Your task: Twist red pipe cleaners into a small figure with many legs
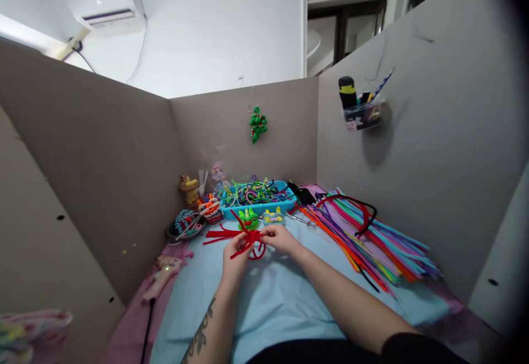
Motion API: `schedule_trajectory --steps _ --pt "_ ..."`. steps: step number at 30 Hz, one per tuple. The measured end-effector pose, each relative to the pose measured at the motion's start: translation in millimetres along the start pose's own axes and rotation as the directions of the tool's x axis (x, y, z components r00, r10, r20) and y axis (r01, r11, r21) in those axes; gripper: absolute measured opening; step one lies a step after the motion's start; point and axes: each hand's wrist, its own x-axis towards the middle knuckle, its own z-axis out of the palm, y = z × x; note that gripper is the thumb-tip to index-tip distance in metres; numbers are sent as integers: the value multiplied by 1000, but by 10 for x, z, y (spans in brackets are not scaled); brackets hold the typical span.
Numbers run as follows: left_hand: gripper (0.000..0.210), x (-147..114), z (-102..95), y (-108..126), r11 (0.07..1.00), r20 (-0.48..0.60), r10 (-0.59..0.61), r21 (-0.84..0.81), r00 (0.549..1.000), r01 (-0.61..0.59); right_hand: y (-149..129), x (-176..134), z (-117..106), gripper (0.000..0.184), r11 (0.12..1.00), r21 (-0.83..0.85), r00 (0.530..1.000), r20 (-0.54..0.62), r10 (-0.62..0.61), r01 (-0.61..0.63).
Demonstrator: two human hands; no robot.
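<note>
Between my two hands is a bundle of red pipe cleaners (253,237), with loops and loose ends sticking out to several sides. My left hand (237,248) is closed around its left part. The fingertips of my right hand (278,238) pinch the bundle from the right. Longer red stems (218,235) reach out to the left behind my left hand. Just beyond the bundle sit a green pipe-cleaner figure (248,219) and a yellow and blue one (273,216). Scissors or pliers with metal handles (300,219) lie right of them.
A blue tray (258,208) of tangled pipe cleaners stands at the back. Many coloured stems (367,237) lie fanned out on the right. On the left are a dark bowl (185,226), an orange and white figure (210,208) and a pink power strip (162,278). Grey panels (243,155) enclose the table.
</note>
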Motion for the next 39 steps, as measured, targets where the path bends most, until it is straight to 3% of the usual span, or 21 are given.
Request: schedule_trajectory --steps 6,9,15,21,27,34,39 --pt "42 6 -6 22 1000 -89 2 -24 996 -4 -36 -38 -34 7 985 -168 994 108 -28 46" --pt "40 6 -5 37 999 -121 -21 -32 992 17 -63 -72 -21 18 986 -159 980 199 -13 46" --pt "39 -7 6 68 999 -142 -26 -41 989 21 -95 -98 19 24 992 -107 977 210 -40 63" --pt "39 -15 9 63 999 -124 -20 -42 992 15 -53 -90 53 13 997 -14 987 141 -79 82" --pt "42 4 -5 15 999 -91 -11 -54 996 6 -37 -70 109 19 996 -44 995 63 -75 78" --pt "45 23 -23 -9 999 -30 32 -26 999 -33 -17 -38 141 12 993 -74 995 27 -92 94" --pt "44 22 -22 -22 999 -19 37 -16 999 -37 -21 -59 159 28 990 -115 991 -95 -94 83"
